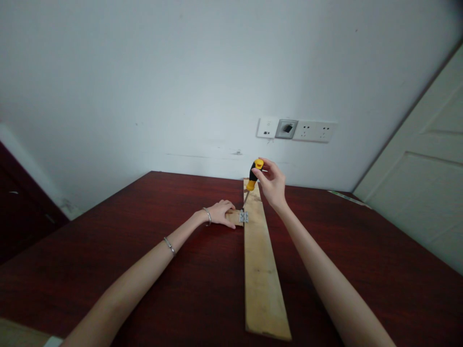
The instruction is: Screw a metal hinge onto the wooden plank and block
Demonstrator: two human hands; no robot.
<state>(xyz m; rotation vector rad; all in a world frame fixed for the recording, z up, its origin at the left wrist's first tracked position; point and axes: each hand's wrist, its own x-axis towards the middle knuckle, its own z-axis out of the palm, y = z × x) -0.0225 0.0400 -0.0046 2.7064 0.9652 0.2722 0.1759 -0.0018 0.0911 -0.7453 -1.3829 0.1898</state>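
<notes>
A yellow-and-black screwdriver (pixel 253 174) is gripped by its handle in my right hand (pixel 274 183). It leans, with its shaft pointing down to the metal hinge (pixel 243 217); whether the tip sits in a screw is too small to tell. The hinge spans a small wooden block (pixel 234 218) and a long wooden board (pixel 261 270). My left hand (pixel 221 213) grips the small block from its left side, thumb near me and fingers on the far side. The board lies lengthwise, running from near me toward the wall.
The dark red wooden table (pixel 173 294) extends to the white wall (pixel 162 86). Wall sockets (pixel 314 131) sit above its back edge. A thin flat strip (pixel 349 199) lies at the back right, near a white door (pixel 427 188). A pale wooden piece (pixel 21 333) shows at the lower left.
</notes>
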